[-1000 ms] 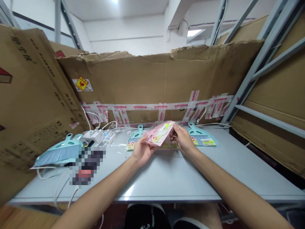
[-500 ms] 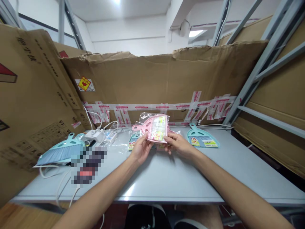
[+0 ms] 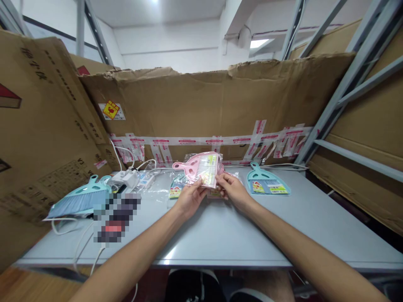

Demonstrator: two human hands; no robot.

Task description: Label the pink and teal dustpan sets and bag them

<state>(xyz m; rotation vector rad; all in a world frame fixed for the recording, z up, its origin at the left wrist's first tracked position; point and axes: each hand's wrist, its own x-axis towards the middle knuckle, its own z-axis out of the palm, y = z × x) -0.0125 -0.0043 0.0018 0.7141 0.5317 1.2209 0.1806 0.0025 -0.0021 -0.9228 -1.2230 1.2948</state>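
Observation:
A pink dustpan and brush set (image 3: 206, 167) in a clear plastic bag is held up over the middle of the table, its handle to the left. My left hand (image 3: 190, 198) grips its lower edge, thumb on the front. With thumb and fingers closed, my right hand (image 3: 231, 188) pinches its lower right corner. Behind it, partly hidden, lie another pink piece and a blue-green set (image 3: 175, 191). To the right a blue-green dustpan with a brush (image 3: 267, 184) lies flat.
At the left of the grey table (image 3: 226, 235) are a blue-green dustpan and brush (image 3: 82, 199), a white power strip (image 3: 129, 179), cables and a pixelated dark object (image 3: 116, 220). Cardboard (image 3: 189, 105) walls the back, and metal shelf posts (image 3: 333, 90) stand at the right.
The pink set has shifted slightly left and tilted a little. My left hand has slid right along its lower edge, and its thumb now lies on the front.

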